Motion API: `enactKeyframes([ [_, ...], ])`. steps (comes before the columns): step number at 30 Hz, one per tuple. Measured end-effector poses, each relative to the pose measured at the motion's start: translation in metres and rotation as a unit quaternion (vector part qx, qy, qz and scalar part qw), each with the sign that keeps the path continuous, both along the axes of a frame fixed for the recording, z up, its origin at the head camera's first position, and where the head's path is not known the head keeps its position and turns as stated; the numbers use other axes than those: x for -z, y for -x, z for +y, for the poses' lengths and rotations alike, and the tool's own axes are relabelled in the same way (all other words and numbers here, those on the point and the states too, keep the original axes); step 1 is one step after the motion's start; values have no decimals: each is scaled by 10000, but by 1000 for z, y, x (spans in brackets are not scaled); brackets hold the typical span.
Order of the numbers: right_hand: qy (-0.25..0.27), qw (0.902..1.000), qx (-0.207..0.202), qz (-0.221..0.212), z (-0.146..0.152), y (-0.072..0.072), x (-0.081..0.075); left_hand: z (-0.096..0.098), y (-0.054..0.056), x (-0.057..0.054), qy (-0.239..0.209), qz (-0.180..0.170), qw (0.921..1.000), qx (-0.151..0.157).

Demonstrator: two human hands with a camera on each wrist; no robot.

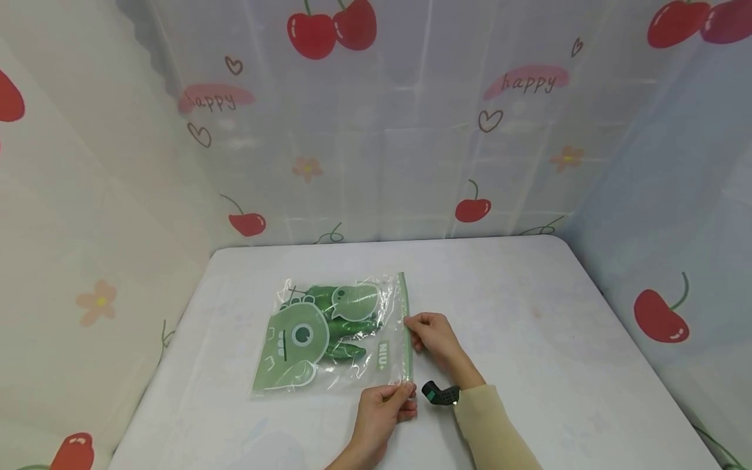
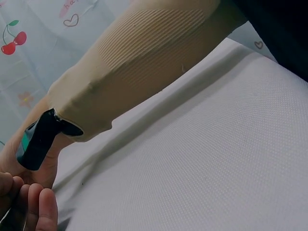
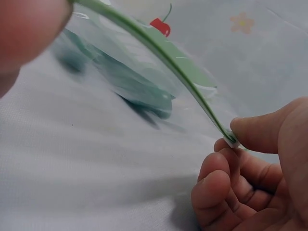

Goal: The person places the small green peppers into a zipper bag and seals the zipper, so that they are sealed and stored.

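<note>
A clear zip bag (image 1: 271, 365) with green cartoon prints lies on the table, its green zip edge (image 1: 405, 297) facing right. Long glossy green things (image 1: 346, 351) are inside; their exact kind is hard to tell through the plastic. My left hand (image 1: 382, 412) pinches the near end of the zip edge between thumb and fingers, seen closely in the right wrist view. Farther up the same edge, my right hand (image 1: 436, 336) pinches the strip. The left wrist view shows left fingers (image 2: 41, 207) at the lower left, with the bag mostly out of sight.
A white-covered table (image 1: 564, 339) extends around the bag. Cherry-printed curtains (image 1: 382, 130) hang behind it and along both sides. A black wrist camera (image 1: 440, 393) sits at the right wrist, beside the beige sleeve (image 1: 493, 427).
</note>
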State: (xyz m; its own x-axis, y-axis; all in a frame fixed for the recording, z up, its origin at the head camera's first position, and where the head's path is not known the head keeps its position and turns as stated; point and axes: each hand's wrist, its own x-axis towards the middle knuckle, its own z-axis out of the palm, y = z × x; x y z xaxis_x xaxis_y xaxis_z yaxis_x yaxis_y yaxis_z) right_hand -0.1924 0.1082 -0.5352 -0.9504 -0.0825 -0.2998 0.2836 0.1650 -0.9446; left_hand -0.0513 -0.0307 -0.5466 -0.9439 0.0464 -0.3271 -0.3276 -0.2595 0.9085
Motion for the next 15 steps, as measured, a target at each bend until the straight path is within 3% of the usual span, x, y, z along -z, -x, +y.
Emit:
enactKeyframes([
  [15, -48, 10000, 61, 3, -2, 7, -3, 0, -1, -2, 28, -85, 10000, -20],
])
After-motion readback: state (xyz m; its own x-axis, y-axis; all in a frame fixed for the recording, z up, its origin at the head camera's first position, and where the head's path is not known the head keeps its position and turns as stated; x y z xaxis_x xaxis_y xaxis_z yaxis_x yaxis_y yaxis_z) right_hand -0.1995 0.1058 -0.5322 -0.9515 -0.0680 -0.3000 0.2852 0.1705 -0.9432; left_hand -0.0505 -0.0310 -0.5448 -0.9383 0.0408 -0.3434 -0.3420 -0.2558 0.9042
